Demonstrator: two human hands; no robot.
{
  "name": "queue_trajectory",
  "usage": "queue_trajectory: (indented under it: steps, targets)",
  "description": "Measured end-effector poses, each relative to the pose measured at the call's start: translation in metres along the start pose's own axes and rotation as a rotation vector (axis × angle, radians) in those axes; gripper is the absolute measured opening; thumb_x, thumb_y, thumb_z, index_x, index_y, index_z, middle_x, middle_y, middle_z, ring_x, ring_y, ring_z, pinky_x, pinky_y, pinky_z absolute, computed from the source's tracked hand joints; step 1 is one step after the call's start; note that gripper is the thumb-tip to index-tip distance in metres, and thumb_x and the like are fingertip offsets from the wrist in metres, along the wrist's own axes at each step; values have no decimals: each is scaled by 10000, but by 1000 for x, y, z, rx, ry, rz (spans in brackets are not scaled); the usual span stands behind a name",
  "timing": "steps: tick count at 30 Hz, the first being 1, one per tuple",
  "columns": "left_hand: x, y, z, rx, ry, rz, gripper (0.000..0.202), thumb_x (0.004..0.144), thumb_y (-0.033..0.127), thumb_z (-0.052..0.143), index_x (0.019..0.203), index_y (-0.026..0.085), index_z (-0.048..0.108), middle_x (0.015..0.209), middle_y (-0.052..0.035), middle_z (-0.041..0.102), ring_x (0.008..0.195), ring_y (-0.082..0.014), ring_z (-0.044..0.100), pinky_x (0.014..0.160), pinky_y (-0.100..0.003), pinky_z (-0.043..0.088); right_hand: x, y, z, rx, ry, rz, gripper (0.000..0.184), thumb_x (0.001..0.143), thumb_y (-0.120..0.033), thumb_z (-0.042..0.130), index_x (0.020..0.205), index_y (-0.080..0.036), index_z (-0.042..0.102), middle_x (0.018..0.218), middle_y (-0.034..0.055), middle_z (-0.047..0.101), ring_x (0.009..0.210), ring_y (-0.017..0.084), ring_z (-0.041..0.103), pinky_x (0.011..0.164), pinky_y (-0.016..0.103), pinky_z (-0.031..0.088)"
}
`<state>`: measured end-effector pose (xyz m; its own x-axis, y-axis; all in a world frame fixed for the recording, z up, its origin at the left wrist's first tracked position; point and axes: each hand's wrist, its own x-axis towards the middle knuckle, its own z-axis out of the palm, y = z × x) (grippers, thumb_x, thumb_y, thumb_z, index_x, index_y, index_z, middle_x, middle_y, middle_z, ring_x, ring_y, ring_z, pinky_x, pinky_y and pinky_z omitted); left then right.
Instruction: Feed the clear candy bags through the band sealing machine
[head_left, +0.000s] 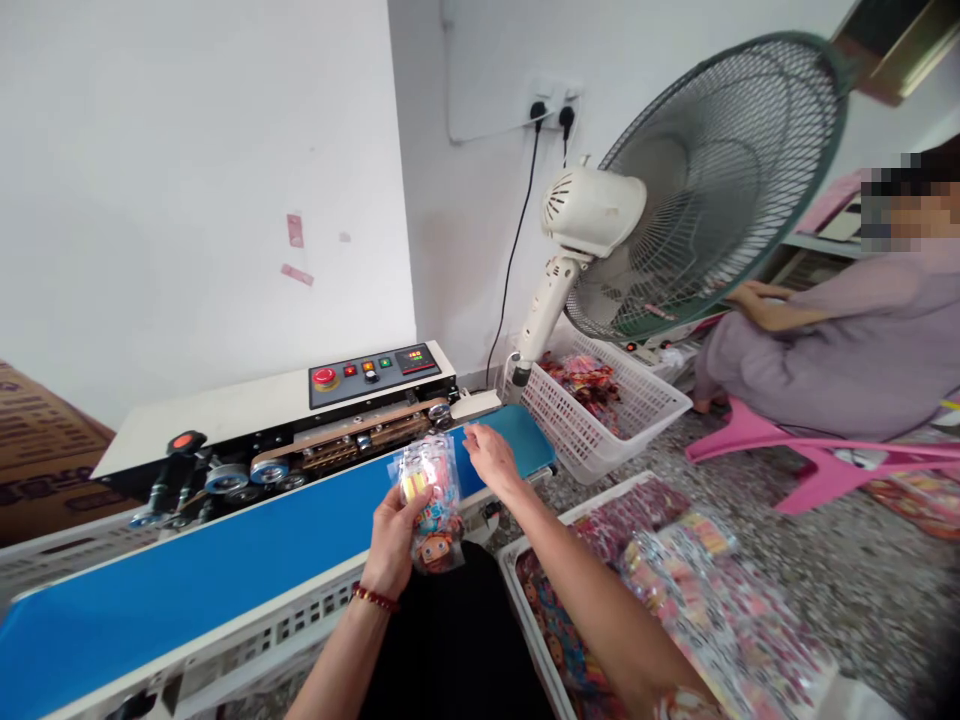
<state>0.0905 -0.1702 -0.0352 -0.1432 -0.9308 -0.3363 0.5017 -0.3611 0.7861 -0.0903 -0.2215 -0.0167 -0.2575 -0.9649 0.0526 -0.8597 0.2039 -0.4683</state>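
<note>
My left hand (396, 540), with a beaded bracelet at the wrist, grips a small stack of clear plastic packets (441, 510) with colourful cartoon prints inside. The stack is held upright over the front edge of a blue conveyor belt (225, 570). Just right of the packets, my right hand (491, 458) hovers above the belt's right end, its fingers curled together. Whatever they may pinch is too small to make out. Behind the belt stands a band sealing machine (277, 420) with a lit display and a red stop button (325, 377).
A white basket (592, 440) of packets stands beyond the belt's right end. Near my right forearm is a white tray (517, 580) with many filled packets (712, 610). A large fan (600, 210) rises behind. A seated person (847, 330) is at right, by a pink stool (765, 440).
</note>
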Motion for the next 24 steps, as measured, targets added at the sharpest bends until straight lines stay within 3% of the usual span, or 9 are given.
queue_trajectory:
  steps: [3, 7, 14, 17, 19, 22, 24]
  targets:
    - [10, 3, -17, 116, 61, 89, 440, 523, 349, 907, 853, 131, 714, 774, -54, 743, 643, -182, 658, 621, -276, 510, 1, -11, 3, 11, -47, 13, 256, 975, -305, 546, 1178, -211, 670, 1164, 74, 714, 1111, 198, 649, 889, 273, 442]
    - [30, 26, -55, 337, 172, 221, 298, 490, 248, 875, 720, 146, 716, 666, -48, 692, 678, -227, 638, 620, -293, 485, -1, -22, 15, 19, -62, -64, 258, 981, -271, 526, 1185, -206, 670, 1182, 77, 712, 1114, 195, 648, 902, 275, 444]
    - [27, 73, -127, 869, 332, 420, 167, 528, 255, 794, 661, 195, 713, 758, -82, 670, 946, -295, 579, 868, -361, 456, -12, -62, 51, 106, -167, -208, 267, 971, -247, 495, 1164, -235, 678, 1220, 38, 710, 1101, 198, 651, 854, 282, 450]
    - [23, 95, -157, 1107, 361, 377, 142, 578, 284, 741, 682, 190, 722, 753, -93, 659, 902, -292, 580, 821, -352, 433, -16, -87, 56, 127, -216, -282, 260, 967, -242, 493, 1146, -237, 682, 1189, 39, 719, 1066, 190, 659, 820, 274, 445]
    - [21, 113, -178, 1212, 316, 245, 146, 595, 295, 707, 688, 183, 711, 702, -74, 658, 779, -263, 592, 726, -331, 421, -19, -100, 56, 145, -243, -310, 265, 971, -240, 477, 1139, -231, 681, 1149, 42, 731, 999, 178, 672, 801, 273, 444]
    - [15, 141, -212, 1208, 248, 64, 251, 594, 347, 697, 766, 166, 718, 671, -35, 675, 664, -223, 591, 627, -296, 409, -25, -114, 62, 180, -288, -336, 285, 974, -244, 448, 1140, -228, 679, 1116, 43, 737, 896, 162, 680, 781, 274, 447]
    - [8, 156, -235, 1171, 247, 42, 345, 583, 399, 716, 822, 150, 730, 671, -20, 677, 655, -210, 592, 607, -283, 415, -32, -122, 71, 212, -324, -365, 288, 968, -241, 447, 1132, -230, 684, 1138, 40, 731, 871, 155, 683, 778, 272, 454]
